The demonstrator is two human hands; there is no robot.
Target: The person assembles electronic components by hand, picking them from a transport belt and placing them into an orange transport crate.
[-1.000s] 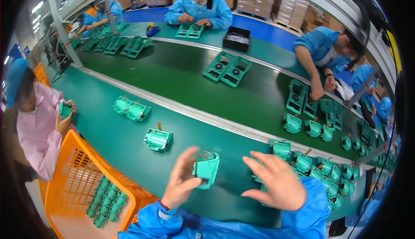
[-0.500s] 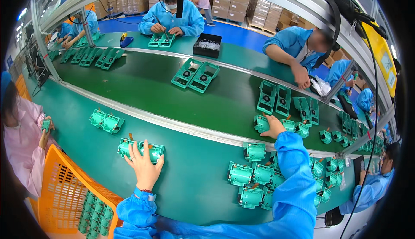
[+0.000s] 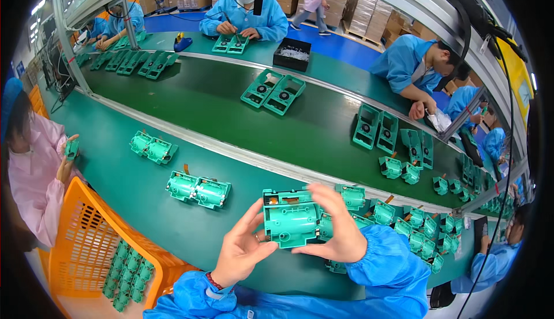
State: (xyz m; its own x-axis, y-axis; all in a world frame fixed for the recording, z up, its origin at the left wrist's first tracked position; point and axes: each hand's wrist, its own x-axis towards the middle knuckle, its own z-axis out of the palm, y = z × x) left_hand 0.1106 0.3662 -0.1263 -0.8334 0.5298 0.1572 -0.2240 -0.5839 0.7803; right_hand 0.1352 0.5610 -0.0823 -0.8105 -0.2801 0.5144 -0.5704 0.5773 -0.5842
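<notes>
In front of me a green plastic housing (image 3: pixel 291 222) with a rounded body is raised above the bench between both hands. My left hand (image 3: pixel 238 252) grips its left side, thumb at the lower edge. My right hand (image 3: pixel 340 229) closes around the right side, fingers at the top corner and thumb below. Left of the hands, a pair of similar green housings (image 3: pixel 199 188) lies on the bench, and another pair (image 3: pixel 153 147) sits farther back. Several more housings (image 3: pixel 418 240) are grouped on the right, partly hidden behind my right hand and sleeve.
An orange crate (image 3: pixel 86 244) with green parts inside stands at the left, by a person in pink. Beyond the metal rail (image 3: pixel 231 153), the green conveyor belt (image 3: pixel 190 96) carries flat green casings (image 3: pixel 272 91) and housings. Workers in blue sit across it. A metal frame arches overhead.
My right hand has come back from the belt with a housing. My left hand has left the pair on the bench and moved right to hold that housing too. The view has shifted slightly.
</notes>
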